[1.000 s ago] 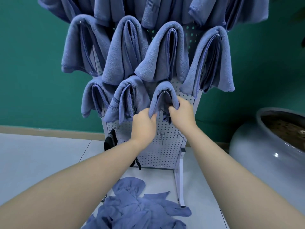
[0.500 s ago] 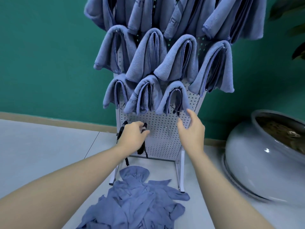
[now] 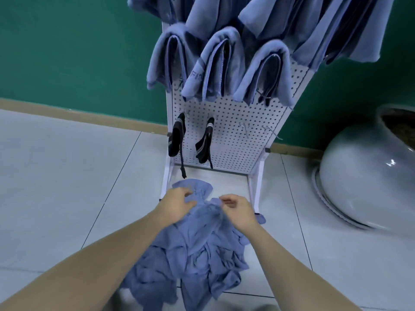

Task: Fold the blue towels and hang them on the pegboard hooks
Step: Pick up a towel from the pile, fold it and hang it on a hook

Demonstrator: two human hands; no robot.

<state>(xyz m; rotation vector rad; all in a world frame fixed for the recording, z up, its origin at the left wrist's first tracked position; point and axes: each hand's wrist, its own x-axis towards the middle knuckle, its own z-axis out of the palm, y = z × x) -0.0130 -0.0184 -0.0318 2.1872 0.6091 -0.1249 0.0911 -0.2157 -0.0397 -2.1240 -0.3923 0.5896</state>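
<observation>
A crumpled pile of blue towels lies on the floor in front of the white pegboard stand. Several folded blue towels hang on its upper hooks. Two bare hooks stick out at the lower right of the board. My left hand is at the far end of the pile with curled fingers on a towel's top edge. My right hand hovers over the pile with its fingers curled inward; whether it pinches cloth is unclear.
Two dark strap-like items hang on the board's lower left hooks. A large grey ceramic pot stands on the floor to the right. Behind is a green wall with a tan baseboard; the floor is pale tile.
Both hands left the hung towel on the pegboard and dropped to the towel pile on the floor. The view tilted downward and moved closer.
</observation>
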